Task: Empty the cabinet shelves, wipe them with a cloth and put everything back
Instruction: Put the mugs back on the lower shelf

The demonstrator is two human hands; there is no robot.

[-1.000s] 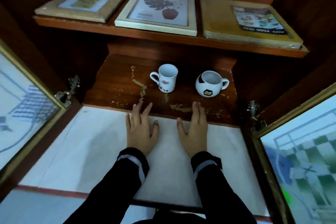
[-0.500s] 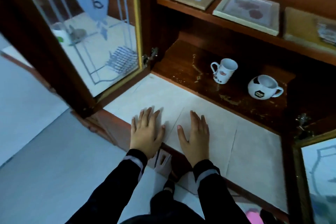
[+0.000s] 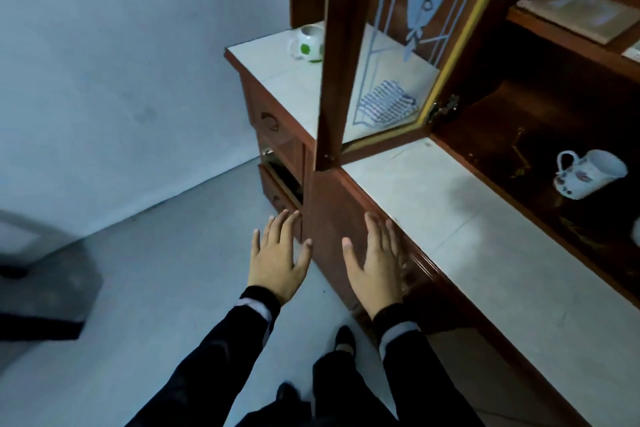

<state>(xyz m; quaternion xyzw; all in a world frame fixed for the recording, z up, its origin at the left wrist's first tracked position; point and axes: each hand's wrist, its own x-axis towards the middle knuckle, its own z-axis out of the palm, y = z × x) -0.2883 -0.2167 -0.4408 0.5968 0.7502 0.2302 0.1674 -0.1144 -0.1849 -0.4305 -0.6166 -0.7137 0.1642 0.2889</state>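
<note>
Meanwhile the left hand and right hand are hovering splayed and empty — the striped cloth is lying far behind the open glass door, so a hasty reach is probably risking striking its edge.

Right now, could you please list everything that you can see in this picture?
Patterned mug: one, white, on the dark lower shelf.
Green-spotted mug: one, white, on the counter, beyond the door.
Cloth: one, blue-and-white striped, on the counter, seen through the door glass.
Picture frame: one, pale, flat on the upper shelf.
Door: one, brown wood with patterned glass, open.
Counter: one, white top, in front of the shelves.
Left hand: open, over the floor.
Right hand: open, before the counter's wooden front.
</note>
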